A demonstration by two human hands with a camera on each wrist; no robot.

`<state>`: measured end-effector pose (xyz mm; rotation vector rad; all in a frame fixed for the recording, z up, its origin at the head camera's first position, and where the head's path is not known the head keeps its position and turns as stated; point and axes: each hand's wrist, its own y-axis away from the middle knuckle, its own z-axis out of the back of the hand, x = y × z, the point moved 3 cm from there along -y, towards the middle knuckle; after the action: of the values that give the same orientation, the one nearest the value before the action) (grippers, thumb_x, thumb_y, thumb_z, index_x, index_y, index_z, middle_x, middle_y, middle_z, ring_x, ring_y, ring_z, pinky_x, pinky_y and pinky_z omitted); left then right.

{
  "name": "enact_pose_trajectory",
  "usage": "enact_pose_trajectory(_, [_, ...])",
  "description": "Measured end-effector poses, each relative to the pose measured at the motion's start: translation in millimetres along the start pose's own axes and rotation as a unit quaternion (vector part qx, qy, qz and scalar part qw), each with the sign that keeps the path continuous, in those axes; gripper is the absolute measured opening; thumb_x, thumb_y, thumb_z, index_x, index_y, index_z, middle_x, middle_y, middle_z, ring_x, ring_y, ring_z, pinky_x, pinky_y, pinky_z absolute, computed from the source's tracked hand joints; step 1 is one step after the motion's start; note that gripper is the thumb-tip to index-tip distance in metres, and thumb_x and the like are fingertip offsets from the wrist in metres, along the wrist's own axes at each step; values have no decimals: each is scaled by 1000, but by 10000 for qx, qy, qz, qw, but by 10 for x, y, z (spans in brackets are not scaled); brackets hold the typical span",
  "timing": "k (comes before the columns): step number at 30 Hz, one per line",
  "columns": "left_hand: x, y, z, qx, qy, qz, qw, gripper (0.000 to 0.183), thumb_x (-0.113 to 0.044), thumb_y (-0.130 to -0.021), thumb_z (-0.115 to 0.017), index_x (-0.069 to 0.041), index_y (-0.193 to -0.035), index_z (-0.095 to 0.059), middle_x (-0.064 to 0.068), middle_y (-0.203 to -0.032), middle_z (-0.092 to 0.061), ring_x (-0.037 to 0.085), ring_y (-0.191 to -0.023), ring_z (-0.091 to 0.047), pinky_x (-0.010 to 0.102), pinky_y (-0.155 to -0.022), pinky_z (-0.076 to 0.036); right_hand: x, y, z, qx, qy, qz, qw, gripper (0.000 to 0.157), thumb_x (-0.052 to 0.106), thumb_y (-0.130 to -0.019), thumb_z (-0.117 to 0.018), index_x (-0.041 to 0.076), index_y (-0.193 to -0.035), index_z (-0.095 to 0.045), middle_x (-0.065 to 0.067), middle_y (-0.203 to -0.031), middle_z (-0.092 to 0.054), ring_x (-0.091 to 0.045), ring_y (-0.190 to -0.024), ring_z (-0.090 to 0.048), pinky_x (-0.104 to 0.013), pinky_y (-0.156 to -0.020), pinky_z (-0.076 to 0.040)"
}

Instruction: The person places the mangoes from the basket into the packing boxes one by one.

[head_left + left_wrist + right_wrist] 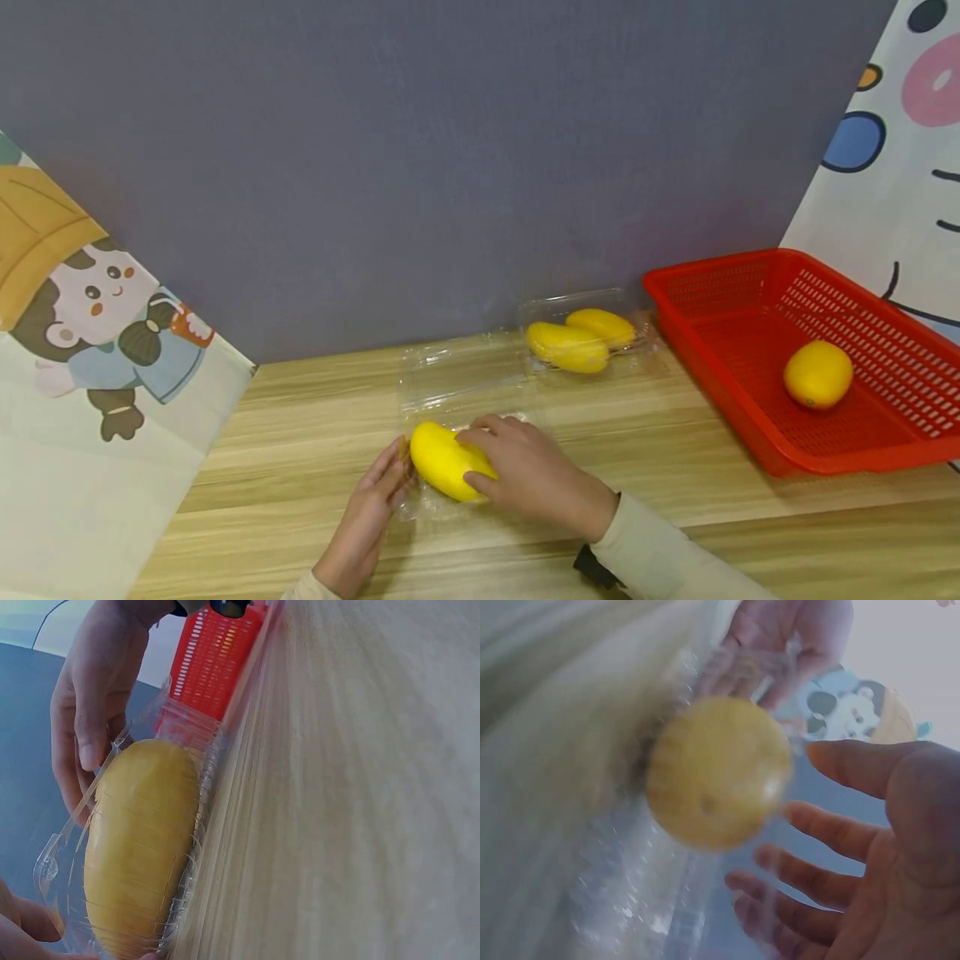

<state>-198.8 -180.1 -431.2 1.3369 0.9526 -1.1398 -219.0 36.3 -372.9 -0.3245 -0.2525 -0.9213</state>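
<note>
A yellow mango [442,462] lies in the base of a clear plastic clamshell box [422,507], whose lid [461,362] is folded back behind it. My left hand [367,504] holds the box at its left end; its fingertips [37,919] show at that end in the left wrist view. Over the mango's right side is my right hand [528,475], with its fingers apart. In the right wrist view, the right fingers [817,877] are spread and loosely bent beside the blurred mango [716,772], not wrapped round it.
Behind to the right, another clear box [570,302] holds two mangoes [567,347] against the grey partition [450,183]. A red perforated basket [720,375] stands at the right with one mango [817,375] inside. Everything rests on a wood-grain table [300,433].
</note>
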Motion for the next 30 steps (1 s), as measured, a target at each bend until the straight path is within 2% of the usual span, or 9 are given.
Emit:
enact_pose_trajectory(4, [0, -4, -4, -35, 30, 16, 10000, 55, -24, -109, -31, -8, -159, -16, 19, -166, -15, 37, -152, -22, 53, -124, -23, -90, 45, 185, -156, -122, -259, 9995, 46, 40, -93, -68, 23, -135, -61, 0, -136, -60, -23, -125, -58, -46, -106, -50])
enact_pose_trajectory(7, [-4, -6, -4, -41, 38, 37, 10000, 55, -23, -109, -32, -8, -159, -17, 18, -166, -16, 35, -152, -22, 52, -124, -23, -188, 105, 355, -421, -125, -419, 9982, 48, 39, -92, -69, 21, -135, -60, -2, -139, -59, -26, -128, -57, -48, -107, -48])
enact_pose_trajectory(14, [-13, -6, 4, -40, -19, 38, 10000, 55, -23, -109, -32, -7, -159, -16, 19, -166, -14, 36, -152, -21, 52, -123, -24, -471, 267, 732, -921, -18, -724, 9931, 50, 40, -93, -68, 25, -139, -57, -5, -145, -55, -32, -130, -55, -58, -104, -48])
enact_pose_trajectory(17, [-6, -8, 4, -16, -15, 60, 10000, 55, -22, -109, -32, -7, -159, -16, 19, -166, -13, 36, -152, -21, 52, -123, -24, -608, 359, 869, -950, 61, -952, 9909, 50, 41, -95, -65, 27, -141, -55, -5, -146, -54, -34, -130, -54, -61, -101, -48])
enact_pose_trajectory(23, [-10, 6, 11, 15, -19, 37, 10000, 55, -21, -108, -33, -6, -159, -17, 19, -166, -15, 36, -152, -22, 51, -123, -24, -884, 592, 1103, -920, 159, -1238, 9879, 51, 42, -96, -62, 20, -141, -54, -12, -148, -51, -40, -138, -44, -64, -108, -40])
enact_pose_trajectory(26, [-15, 10, 17, 32, -21, 28, 10000, 55, -22, -108, -33, -6, -159, -17, 19, -166, -15, 36, -152, -21, 52, -123, -23, -1019, 718, 1195, -836, 220, -1481, 9852, 52, 45, -96, -62, 22, -142, -53, -14, -153, -46, -41, -141, -40, -67, -109, -38])
enact_pose_trajectory(30, [-14, 12, 20, 28, -14, 25, 10000, 56, -23, -108, -33, -6, -159, -16, 18, -166, -15, 35, -152, -21, 52, -124, -23, -1197, 856, 1259, -737, 429, -1620, 9831, 57, 52, -96, -58, 23, -144, -51, -16, -153, -44, -41, -137, -44, -68, -106, -39])
